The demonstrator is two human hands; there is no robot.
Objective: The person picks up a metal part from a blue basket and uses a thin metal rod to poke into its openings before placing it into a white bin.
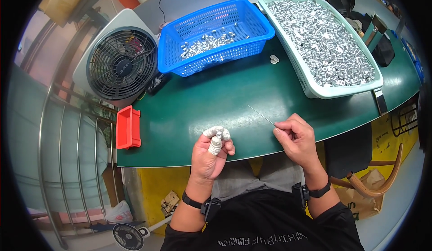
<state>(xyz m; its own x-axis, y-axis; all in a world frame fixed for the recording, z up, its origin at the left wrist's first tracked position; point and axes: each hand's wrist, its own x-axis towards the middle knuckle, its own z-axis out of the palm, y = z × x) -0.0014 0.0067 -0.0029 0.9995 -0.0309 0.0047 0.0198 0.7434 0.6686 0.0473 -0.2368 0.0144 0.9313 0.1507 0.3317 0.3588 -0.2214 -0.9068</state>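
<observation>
Pinching a small silvery piece (219, 134) between white-taped fingertips goes the left hand (209, 155), while the right hand (297, 139) grips a thin rod (261, 114)!
Both hands work at the green table's (202, 93) near edge, right thumb and forefinger closed on the rod's near end, its free tip angled far-left, apart from the piece; far left, a blue basket (216, 55) carries scattered metal parts (207, 42), and far right, a pale green basket (342, 90) brims.
</observation>
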